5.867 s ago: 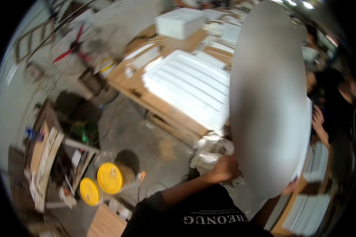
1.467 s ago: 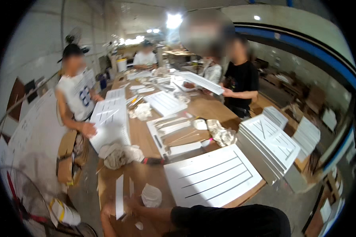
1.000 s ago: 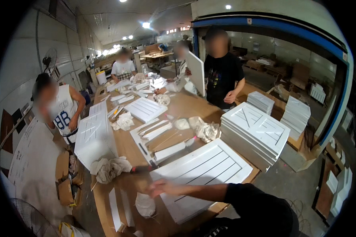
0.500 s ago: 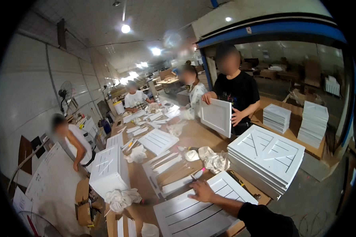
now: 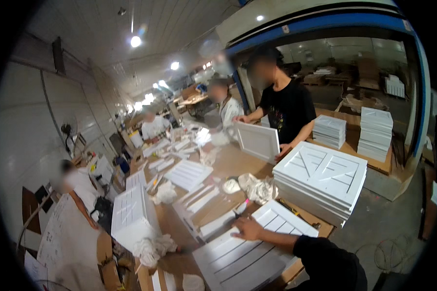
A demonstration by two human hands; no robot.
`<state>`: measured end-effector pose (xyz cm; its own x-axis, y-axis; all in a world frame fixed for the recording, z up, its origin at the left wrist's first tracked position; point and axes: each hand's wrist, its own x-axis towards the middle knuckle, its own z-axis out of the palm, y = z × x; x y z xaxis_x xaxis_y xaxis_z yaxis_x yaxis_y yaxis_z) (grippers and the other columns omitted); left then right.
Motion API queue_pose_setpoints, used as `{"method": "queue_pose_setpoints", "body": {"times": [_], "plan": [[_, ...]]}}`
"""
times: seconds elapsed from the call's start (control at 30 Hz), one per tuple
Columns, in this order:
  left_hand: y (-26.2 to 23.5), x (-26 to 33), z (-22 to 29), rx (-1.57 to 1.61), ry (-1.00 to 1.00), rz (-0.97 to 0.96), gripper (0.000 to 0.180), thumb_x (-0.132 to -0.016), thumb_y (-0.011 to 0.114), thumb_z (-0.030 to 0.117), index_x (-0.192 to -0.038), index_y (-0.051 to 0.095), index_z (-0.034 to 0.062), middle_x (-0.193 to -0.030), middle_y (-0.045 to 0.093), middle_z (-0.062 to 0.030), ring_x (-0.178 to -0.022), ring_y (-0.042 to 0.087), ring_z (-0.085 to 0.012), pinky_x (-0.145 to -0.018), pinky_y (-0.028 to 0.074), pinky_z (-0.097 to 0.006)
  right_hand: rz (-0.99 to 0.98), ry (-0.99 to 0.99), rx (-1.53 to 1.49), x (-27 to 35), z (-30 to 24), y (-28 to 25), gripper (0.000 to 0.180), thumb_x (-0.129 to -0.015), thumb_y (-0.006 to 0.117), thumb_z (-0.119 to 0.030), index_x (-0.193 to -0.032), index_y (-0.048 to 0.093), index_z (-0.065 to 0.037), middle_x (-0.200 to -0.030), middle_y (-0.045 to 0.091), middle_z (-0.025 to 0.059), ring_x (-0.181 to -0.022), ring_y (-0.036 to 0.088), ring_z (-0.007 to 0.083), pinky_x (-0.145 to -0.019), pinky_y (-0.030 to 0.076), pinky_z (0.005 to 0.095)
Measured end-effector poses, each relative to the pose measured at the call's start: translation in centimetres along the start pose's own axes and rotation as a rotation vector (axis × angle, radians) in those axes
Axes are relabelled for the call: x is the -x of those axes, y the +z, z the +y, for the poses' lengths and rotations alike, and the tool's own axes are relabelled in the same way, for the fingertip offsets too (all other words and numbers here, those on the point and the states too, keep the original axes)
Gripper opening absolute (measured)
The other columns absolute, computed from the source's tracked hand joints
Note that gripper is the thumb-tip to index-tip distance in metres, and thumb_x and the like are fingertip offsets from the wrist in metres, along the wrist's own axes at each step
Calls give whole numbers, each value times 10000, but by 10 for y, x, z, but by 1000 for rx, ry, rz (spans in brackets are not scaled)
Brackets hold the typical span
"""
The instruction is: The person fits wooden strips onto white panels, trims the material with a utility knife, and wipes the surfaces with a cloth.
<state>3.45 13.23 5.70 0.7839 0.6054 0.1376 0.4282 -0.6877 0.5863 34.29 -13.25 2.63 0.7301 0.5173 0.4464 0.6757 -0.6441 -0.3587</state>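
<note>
My right hand [image 5: 248, 229] lies at the far edge of a white grooved panel [image 5: 243, 257], its fingers stretched out and somewhat apart, blurred. The panel rests flat on the brown table with dark grooves running along it. Just beyond my fingertips is a small dark item with a pink end [image 5: 246, 201], too blurred to name; whether my fingers touch it I cannot tell. White strips [image 5: 217, 225] lie past the panel. A crumpled white cloth [image 5: 257, 188] sits beside a round white container [image 5: 231, 185]. My left hand does not show.
A tall stack of white panels [image 5: 320, 174] stands right; another stack [image 5: 133, 213] stands left beside a white cloth [image 5: 153, 248]. A yellow-and-black tool [image 5: 287, 206] lies near the right stack. Across the table a person [image 5: 286, 104] holds a framed white panel [image 5: 258, 141]. Several other people stand around.
The whole view has shifted and tilted. The person opposite has lowered the framed panel toward the table and leans forward. My right hand stays at the grooved panel's edge.
</note>
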Motion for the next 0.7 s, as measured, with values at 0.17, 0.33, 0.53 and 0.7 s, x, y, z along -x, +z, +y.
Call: {"method": "queue_pose_setpoints", "body": {"times": [0.17, 0.33, 0.53, 0.7], "plan": [[-54, 33, -22, -192, -33, 11, 448, -822, 615, 123, -1230, 476, 1, -1085, 578, -80, -914, 552, -216, -746, 473, -320, -39, 10, -49, -20, -17, -10, 452, -818, 583, -442, -1099, 569, -88, -1106, 561, 156, -1104, 488, 337, -967, 323, 522], [78, 52, -146, 350, -321, 441, 262, -759, 722, 180, -943, 640, 13, -868, 641, -102, -755, 581, -209, -708, 482, -324, 19, 57, -121, -8, 13, 14, 375, -764, 669, -283, -1010, 571, -17, -950, 579, 189, -933, 531, 382, -837, 420, 438], [37, 28, -135, 98, -228, 399, 231, -821, 630, 220, -903, 627, 4, -778, 621, -139, -697, 578, -220, -643, 453, -348, 127, 18, -135, -22, -11, -7, 355, -752, 692, -259, -982, 615, 0, -947, 609, 193, -907, 557, 365, -827, 427, 423], [29, -25, -111, 125, 18, 344, 205, -787, 643, 188, -906, 636, 21, -765, 617, -129, -692, 578, -220, -638, 454, -349, 125, -11, -29, -18, -7, -10, 389, -765, 673, -326, -1049, 605, -69, -935, 613, 149, -901, 561, 346, -828, 432, 439]]}}
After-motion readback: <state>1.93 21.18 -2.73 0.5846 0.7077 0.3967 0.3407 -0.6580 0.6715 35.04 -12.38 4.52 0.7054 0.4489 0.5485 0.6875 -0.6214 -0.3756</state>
